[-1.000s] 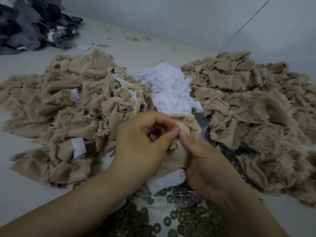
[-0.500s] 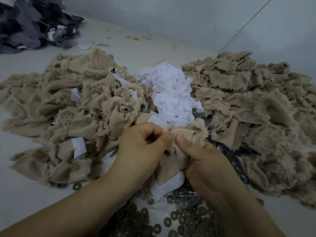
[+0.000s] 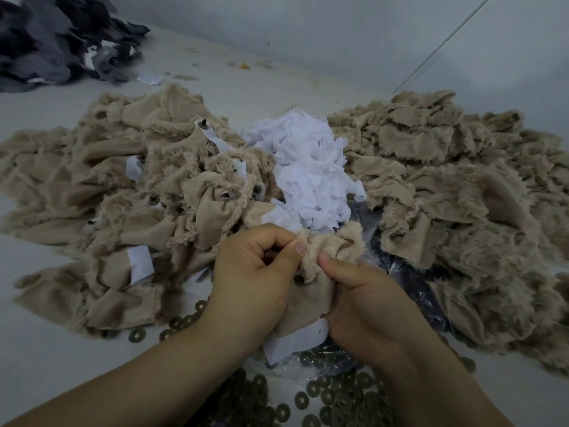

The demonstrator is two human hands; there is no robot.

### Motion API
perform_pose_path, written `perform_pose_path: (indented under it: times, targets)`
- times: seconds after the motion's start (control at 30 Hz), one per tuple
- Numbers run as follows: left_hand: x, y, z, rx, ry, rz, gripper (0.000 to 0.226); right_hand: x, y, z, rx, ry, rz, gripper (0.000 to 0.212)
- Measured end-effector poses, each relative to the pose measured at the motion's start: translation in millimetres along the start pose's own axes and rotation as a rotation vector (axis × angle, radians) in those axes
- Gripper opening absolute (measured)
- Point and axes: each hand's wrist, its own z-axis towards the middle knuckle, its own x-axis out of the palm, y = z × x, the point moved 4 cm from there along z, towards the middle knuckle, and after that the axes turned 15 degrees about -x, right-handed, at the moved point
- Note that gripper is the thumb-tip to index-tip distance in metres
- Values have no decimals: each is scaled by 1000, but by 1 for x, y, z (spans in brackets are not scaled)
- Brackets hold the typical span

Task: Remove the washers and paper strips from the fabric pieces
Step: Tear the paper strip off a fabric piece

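Note:
A beige furry fabric piece (image 3: 334, 246) is held up at the centre between both hands. My left hand (image 3: 252, 272) pinches its left edge with curled fingers. My right hand (image 3: 366, 300) grips its lower right part, thumb on top. A white paper strip (image 3: 295, 342) hangs from the piece's underside. Several dark washers (image 3: 326, 392) lie on a clear plastic bag below my hands. What sits inside the left fist is hidden.
A heap of beige pieces with paper strips and pins (image 3: 138, 204) lies at the left. Another beige fabric heap (image 3: 455, 192) fills the right. Loose white paper strips (image 3: 311, 174) are piled between them. Dark grey fabric (image 3: 52, 38) sits far left.
Both hands have lowered slightly with the fabric piece. The top of the piece has spread open to the right, and the paper strip below has swung with it.

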Motion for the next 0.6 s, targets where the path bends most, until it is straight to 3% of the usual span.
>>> perform_pose_path:
  times: [0.2,0.43,0.6]
  targets:
    - [5,-3,-1,50,12,52,24,-4,-4,2,-2,-29,0,49]
    - [7,5,2,-94,85,-92,29,-7,1,5,-212,-108,-40,32]
    - [6,7,2,-95,71,-103,26,-7,1,5,-176,-127,12,36]
